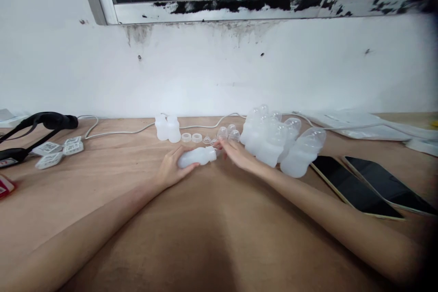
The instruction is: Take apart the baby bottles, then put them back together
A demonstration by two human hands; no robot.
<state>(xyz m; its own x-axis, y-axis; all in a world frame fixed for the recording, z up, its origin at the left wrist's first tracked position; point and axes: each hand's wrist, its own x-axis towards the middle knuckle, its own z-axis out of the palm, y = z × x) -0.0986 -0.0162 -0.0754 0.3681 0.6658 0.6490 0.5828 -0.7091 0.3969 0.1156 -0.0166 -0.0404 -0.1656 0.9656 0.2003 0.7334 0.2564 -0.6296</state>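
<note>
My left hand [174,166] is wrapped round a frosted white bottle [195,157], which lies on its side with its neck to the right. My right hand [236,153] is at the bottle's neck end, where a small clear nipple [218,151] partly shows by the fingertips; whether the fingers grip it is unclear. Just behind are two white rings [191,137], small clear nipples [207,139] and several clear domed caps [233,134]. Two open frosted bottles [167,128] stand further left. Several capped bottles [270,141] stand to the right of my right hand.
Two dark phones [357,187] lie on the wooden table [137,237] at right, with plastic bags [356,125] behind. A white cable [212,125] runs along the wall. Black straps [51,121], small labelled boxes [49,159] and a red object [5,186] are at left.
</note>
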